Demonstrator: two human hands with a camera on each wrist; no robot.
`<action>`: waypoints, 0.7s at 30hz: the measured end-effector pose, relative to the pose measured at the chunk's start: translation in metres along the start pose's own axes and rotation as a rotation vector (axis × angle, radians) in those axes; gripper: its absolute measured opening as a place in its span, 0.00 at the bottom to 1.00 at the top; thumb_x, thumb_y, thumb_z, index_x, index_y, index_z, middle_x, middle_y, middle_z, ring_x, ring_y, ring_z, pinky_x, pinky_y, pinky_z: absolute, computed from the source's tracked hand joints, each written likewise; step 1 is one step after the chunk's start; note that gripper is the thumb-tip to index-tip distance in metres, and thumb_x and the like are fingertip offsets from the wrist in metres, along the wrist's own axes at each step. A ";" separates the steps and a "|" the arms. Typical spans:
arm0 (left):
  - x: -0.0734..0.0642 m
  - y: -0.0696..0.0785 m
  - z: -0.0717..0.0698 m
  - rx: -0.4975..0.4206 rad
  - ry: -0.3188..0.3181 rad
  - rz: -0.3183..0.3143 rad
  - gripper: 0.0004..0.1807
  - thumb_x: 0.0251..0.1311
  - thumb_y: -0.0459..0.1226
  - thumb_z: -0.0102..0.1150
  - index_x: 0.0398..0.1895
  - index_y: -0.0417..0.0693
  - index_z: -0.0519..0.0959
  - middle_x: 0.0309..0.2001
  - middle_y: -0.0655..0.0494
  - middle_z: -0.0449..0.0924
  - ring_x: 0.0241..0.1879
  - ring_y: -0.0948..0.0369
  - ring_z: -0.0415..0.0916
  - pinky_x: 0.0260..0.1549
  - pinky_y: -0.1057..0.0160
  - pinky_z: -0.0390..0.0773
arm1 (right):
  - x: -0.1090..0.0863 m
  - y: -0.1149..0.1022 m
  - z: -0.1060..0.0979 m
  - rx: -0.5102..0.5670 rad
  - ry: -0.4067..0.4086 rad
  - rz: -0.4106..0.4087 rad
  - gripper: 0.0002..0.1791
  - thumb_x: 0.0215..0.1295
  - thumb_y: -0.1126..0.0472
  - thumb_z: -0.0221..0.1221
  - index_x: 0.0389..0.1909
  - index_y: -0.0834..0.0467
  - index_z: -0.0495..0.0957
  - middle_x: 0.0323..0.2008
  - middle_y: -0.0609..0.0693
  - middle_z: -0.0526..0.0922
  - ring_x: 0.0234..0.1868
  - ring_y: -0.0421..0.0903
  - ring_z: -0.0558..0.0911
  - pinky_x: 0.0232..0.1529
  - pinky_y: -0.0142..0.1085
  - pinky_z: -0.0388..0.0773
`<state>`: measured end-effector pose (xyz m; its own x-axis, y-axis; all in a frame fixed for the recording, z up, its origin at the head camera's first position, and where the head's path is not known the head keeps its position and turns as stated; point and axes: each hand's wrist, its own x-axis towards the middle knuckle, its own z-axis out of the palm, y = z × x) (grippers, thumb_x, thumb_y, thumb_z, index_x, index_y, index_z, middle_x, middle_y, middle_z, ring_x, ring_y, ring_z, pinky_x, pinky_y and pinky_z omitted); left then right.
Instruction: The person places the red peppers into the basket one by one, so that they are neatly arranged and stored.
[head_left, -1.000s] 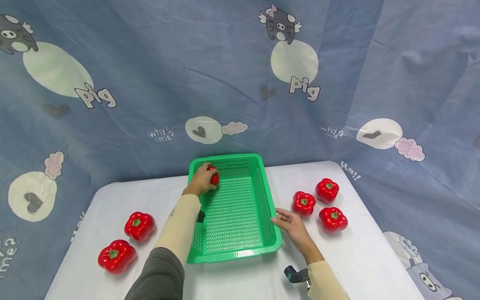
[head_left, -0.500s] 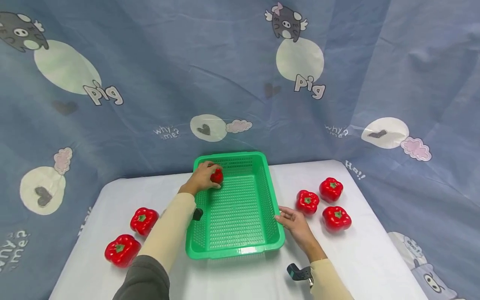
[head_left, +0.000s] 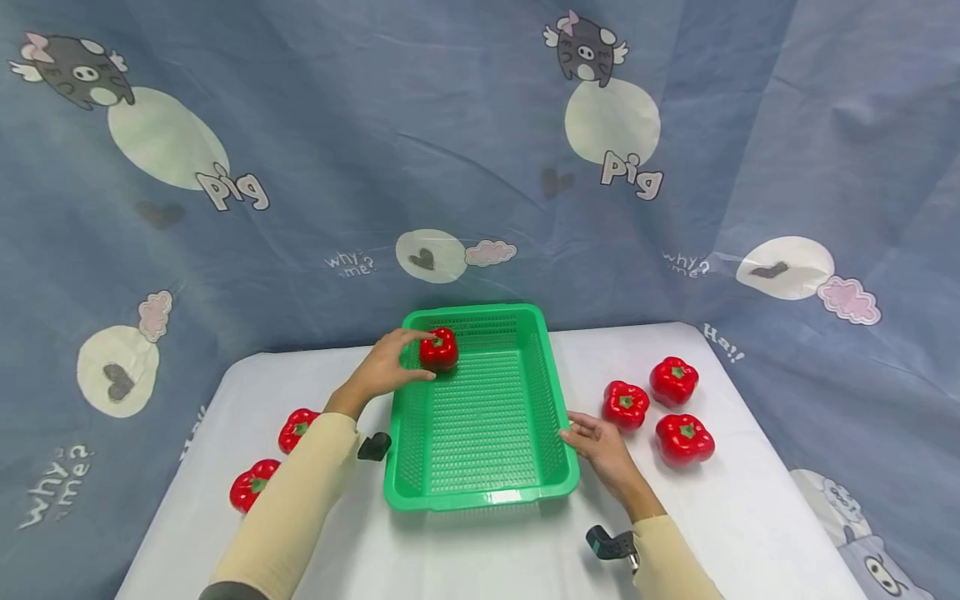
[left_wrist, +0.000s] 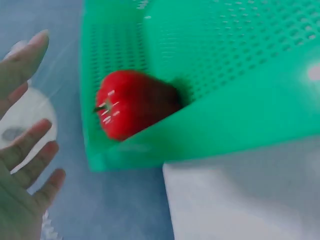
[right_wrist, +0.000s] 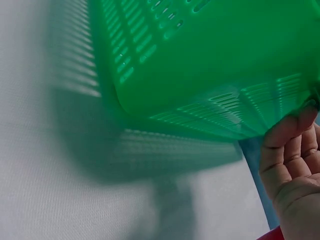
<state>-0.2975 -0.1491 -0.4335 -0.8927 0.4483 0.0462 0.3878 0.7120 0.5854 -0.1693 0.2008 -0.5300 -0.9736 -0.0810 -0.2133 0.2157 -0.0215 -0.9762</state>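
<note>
A red bell pepper (head_left: pixel 438 350) sits in the far left corner of the green plastic basket (head_left: pixel 480 498). My left hand (head_left: pixel 386 362) is spread over the basket's left rim, thumb and fingers apart beside the pepper. In the left wrist view the left hand (left_wrist: pixel 30 160) shows straight, separated fingers with nothing between them, and the pepper (left_wrist: pixel 132 105) stands clear of them inside the basket corner. My right hand (head_left: pixel 603 450) holds the basket's right rim, thumb at the edge. From the right wrist, the hand's (right_wrist: pixel 297 170) bent fingers meet the basket wall (right_wrist: pixel 200 65).
Several red bell peppers, one of them the nearest pepper (head_left: pixel 626 406), lie right of the basket on the white table (head_left: pixel 480 558). Two more, including a partly covered pepper (head_left: pixel 251 485), lie behind the left forearm. A blue patterned cloth (head_left: pixel 480 150) hangs behind the table.
My left hand has let go of the red pepper and pulled back leftward over the rim, leaving it in the basket corner. The right hand stays at the rim. The head view has shifted left.
</note>
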 end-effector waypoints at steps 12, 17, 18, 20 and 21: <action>-0.074 -0.019 -0.029 -0.058 0.195 -0.064 0.32 0.53 0.42 0.71 0.62 0.48 0.72 0.62 0.45 0.70 0.63 0.45 0.64 0.61 0.37 0.64 | 0.000 -0.001 0.001 0.023 -0.023 0.009 0.28 0.66 0.65 0.59 0.64 0.72 0.65 0.44 0.60 0.82 0.41 0.42 0.83 0.46 0.31 0.80; -0.110 -0.032 -0.036 -0.044 0.214 -0.130 0.32 0.54 0.43 0.70 0.62 0.48 0.72 0.62 0.43 0.70 0.62 0.43 0.64 0.59 0.35 0.64 | 0.003 0.000 0.001 0.024 -0.033 0.000 0.28 0.66 0.65 0.59 0.64 0.72 0.65 0.44 0.59 0.83 0.40 0.41 0.83 0.46 0.31 0.81; -0.116 -0.035 -0.038 -0.041 0.219 -0.143 0.32 0.54 0.43 0.70 0.62 0.47 0.72 0.62 0.42 0.69 0.63 0.43 0.64 0.58 0.34 0.64 | 0.002 0.000 0.000 0.020 -0.033 0.001 0.28 0.66 0.65 0.59 0.64 0.72 0.65 0.44 0.59 0.83 0.40 0.41 0.83 0.46 0.31 0.81; -0.127 -0.039 -0.041 -0.043 0.229 -0.168 0.32 0.54 0.44 0.70 0.62 0.47 0.71 0.63 0.41 0.68 0.63 0.42 0.62 0.58 0.33 0.63 | 0.001 -0.001 0.000 0.026 -0.027 -0.001 0.28 0.66 0.66 0.59 0.64 0.72 0.65 0.43 0.59 0.83 0.40 0.41 0.83 0.46 0.31 0.81; -0.132 -0.041 -0.043 -0.043 0.234 -0.179 0.32 0.54 0.44 0.70 0.62 0.47 0.71 0.63 0.41 0.67 0.63 0.41 0.62 0.58 0.33 0.64 | 0.001 -0.001 0.001 0.030 -0.022 0.001 0.28 0.66 0.66 0.59 0.64 0.72 0.65 0.43 0.59 0.83 0.40 0.41 0.83 0.46 0.31 0.81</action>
<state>-0.2052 -0.2601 -0.4289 -0.9767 0.1768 0.1216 0.2135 0.7428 0.6346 -0.1705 0.1999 -0.5294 -0.9717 -0.1027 -0.2126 0.2187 -0.0515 -0.9744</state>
